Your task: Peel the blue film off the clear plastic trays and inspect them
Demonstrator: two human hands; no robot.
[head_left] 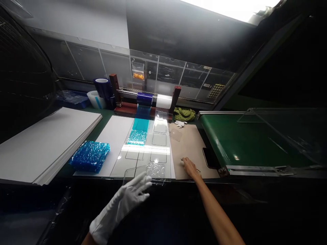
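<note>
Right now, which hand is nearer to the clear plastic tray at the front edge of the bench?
Left. The gloved left hand is at the near-left corner of the clear plastic tray; the bare right hand rests apart to its right, on the brown sheet.

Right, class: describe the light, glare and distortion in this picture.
Head view: the ceiling light blows out the top; a glare band crosses the clear sheet; the corners sink into dark; the wide lens bows the conveyor belt.

left hand [127, 201]: motion-blurred | thin tool [198, 170]: mostly under right hand [189, 166] | bin labels [207, 85]: unreadable
</note>
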